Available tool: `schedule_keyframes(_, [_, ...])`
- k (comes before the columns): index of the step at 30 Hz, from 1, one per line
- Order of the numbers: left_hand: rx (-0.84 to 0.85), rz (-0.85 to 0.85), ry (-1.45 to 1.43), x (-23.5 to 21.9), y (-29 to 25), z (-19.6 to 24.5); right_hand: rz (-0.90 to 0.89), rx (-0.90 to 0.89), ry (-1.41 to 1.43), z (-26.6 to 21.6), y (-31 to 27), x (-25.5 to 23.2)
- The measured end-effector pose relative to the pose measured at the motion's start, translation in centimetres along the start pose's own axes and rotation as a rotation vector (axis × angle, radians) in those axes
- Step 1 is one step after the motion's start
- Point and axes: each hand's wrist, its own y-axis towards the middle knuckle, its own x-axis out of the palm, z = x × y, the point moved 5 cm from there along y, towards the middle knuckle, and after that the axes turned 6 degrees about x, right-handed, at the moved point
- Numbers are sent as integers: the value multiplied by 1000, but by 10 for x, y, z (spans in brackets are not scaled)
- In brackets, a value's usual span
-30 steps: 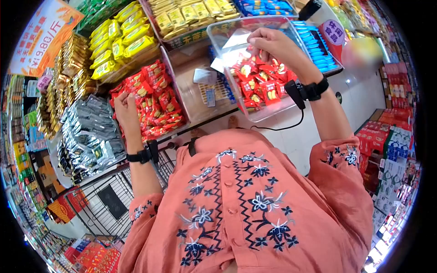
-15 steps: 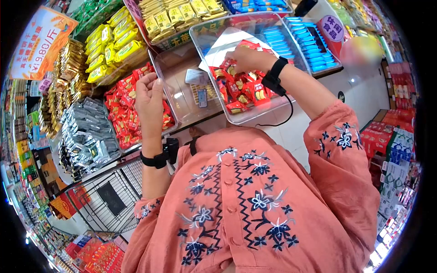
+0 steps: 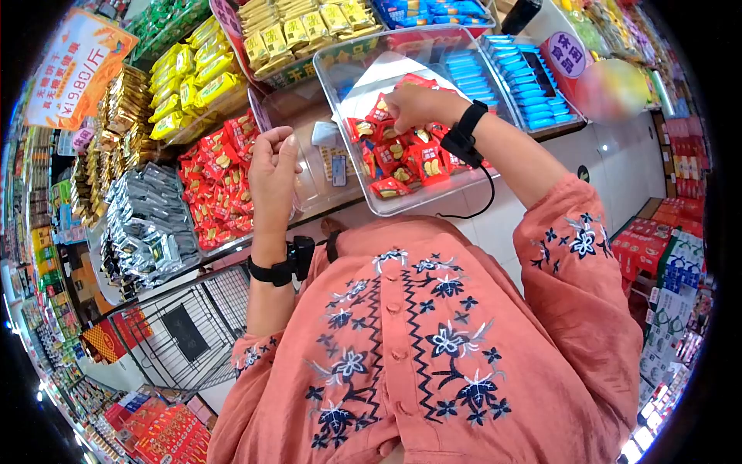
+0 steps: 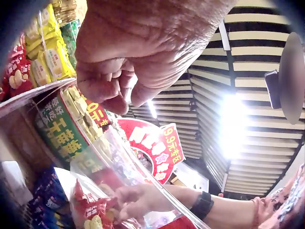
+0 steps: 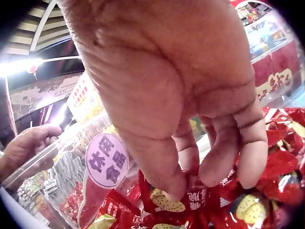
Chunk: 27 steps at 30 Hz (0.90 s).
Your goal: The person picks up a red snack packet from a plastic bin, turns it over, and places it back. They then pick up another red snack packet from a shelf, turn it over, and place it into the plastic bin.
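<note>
My right hand (image 3: 423,106) reaches into a clear plastic bin (image 3: 384,207) of red-wrapped biscuit packets (image 3: 406,155). In the right wrist view its thumb and bent fingers pinch a red biscuit packet (image 5: 164,201) at the top of the pile. My left hand (image 3: 274,166) hovers, loosely curled and holding nothing, by the right edge of a second bin heaped with the same red packets (image 3: 220,185). The left wrist view shows its thumb (image 4: 152,90) close to the bent fingers, with the clear bin beyond.
Silver packets (image 3: 147,224), gold packets (image 3: 124,108) and yellow packets (image 3: 216,89) fill bins to the left. Blue packets (image 3: 533,85) lie at the right. A small white object (image 3: 325,133) sits in the compartment between the red heaps. A shopping cart (image 3: 185,332) stands at lower left.
My left hand has come off the red heap and moved right. The right hand has lowered into the clear bin and pinches a packet; the bin has shifted left in view.
</note>
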Motion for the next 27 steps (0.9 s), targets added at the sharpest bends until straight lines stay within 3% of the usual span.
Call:
schedule_keyframes(7, [-64,-101,-100,15,-3,12,24,10,295,1,-16,-25])
schedule_keyframes(11, [-53,-155,-104,20,0,8,38,25,179,-2,-18,-17])
schedule_keyframes(16, [-62,-187,-119,18,-3,11,-108,102,35,-5,-7,21])
schedule_keyframes(19, [-65,-196,-106,14,-3,9,-83,-52,-92,-9,-3,27])
schedule_keyframes(22, [-104,-206,-102,9,-5,9,-52,-57,-172,-4,5,35])
schedule_keyframes(27, [-137,-222,-112,5,-5,4,-98,110,99,-8,-13,15])
